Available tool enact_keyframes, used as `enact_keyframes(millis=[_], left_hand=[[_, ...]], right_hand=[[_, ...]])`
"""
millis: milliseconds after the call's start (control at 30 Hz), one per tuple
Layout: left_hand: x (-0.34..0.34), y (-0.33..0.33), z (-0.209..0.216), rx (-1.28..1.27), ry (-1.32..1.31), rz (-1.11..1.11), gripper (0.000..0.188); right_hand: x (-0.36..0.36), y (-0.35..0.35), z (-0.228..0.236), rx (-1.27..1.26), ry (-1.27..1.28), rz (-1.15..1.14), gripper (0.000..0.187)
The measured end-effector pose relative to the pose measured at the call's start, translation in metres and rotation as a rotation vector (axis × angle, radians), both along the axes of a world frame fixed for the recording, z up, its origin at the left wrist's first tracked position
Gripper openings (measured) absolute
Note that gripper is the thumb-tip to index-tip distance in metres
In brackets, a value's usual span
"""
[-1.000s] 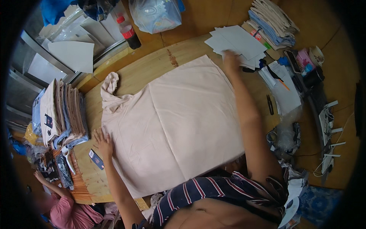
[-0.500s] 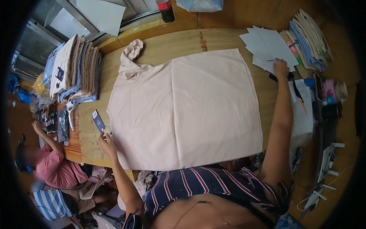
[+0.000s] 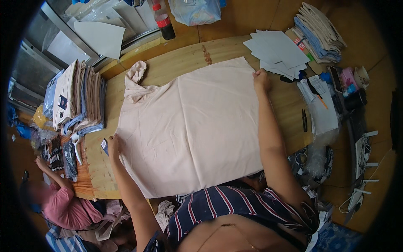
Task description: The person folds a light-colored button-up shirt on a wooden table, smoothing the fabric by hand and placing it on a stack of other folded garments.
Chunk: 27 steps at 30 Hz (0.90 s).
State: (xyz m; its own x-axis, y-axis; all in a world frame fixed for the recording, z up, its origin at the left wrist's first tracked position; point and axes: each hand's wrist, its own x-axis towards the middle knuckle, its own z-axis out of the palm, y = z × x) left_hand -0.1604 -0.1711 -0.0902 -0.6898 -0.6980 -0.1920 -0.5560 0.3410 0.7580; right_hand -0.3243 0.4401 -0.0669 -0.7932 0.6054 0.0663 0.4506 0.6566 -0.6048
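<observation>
The right hand [image 3: 261, 80] has fingers curled tight on the far right edge of the garment [image 3: 218, 126]; the left hand [image 3: 112, 147] bends its fingers at the left edge, their hold hidden. Equally near both, the garment lies between them, longer left to right: pale pink, softly creased cloth, bunched upper left, on a wooden table [image 3: 176, 59]

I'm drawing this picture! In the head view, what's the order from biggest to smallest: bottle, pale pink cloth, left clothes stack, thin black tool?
1. Pale pink cloth
2. Left clothes stack
3. Bottle
4. Thin black tool
</observation>
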Motion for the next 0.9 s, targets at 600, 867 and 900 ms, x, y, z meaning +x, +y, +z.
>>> enact_keyframes(millis=[600,867,900], left_hand=[[0.017,0.012,0.017,-0.561,0.020,0.038,0.043],[0.129,0.071,0.064,-0.657,0.169,0.250,0.026],[0.149,0.076,0.060,-0.701,0.154,0.207,0.025]], right_hand=[[-0.052,0.156,-0.014,0.828,0.048,0.158,0.043],[-0.057,0.176,0.010,0.725,-0.345,0.191,0.034],[-0.057,0.164,0.030,0.799,-0.375,0.139,0.031]])
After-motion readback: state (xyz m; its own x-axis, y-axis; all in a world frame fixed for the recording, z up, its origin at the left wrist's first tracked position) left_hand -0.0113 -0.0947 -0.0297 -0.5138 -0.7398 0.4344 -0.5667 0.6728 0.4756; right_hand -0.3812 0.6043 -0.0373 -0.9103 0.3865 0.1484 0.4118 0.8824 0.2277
